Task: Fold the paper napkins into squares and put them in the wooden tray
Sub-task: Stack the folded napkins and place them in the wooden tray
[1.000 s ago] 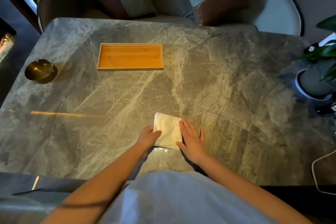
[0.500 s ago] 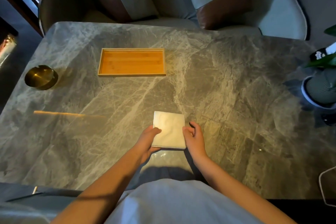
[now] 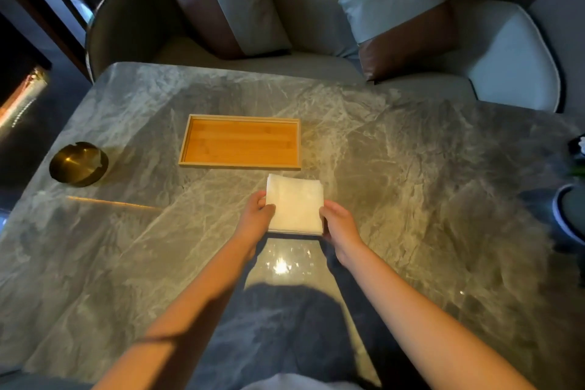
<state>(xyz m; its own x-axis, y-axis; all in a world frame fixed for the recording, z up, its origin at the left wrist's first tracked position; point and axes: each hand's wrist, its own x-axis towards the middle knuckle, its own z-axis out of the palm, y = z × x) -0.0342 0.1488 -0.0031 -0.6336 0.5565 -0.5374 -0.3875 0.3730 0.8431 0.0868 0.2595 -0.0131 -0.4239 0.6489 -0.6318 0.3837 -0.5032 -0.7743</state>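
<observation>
Your left hand gripped the left edge of the folded napkin, thumb on top and the other fingers curled beneath it. Your right hand pinched the napkin's right edge near its lower corner, fingers bent and wrapped around the side. Both forearms reached forward, bare, converging on the napkin from the near edge of the table. The napkin was a white square, layered at its near edge, held flat or nearly so; whether it touched the table you could not tell from this view. It sat just in front of the wooden tray, below the tray's near right corner, apart from it. The tray lay flat on the grey marble table. To the left of the tray stood a round brass ashtray. Beyond the tray, past the table's far edge, were chairs with two cushions
</observation>
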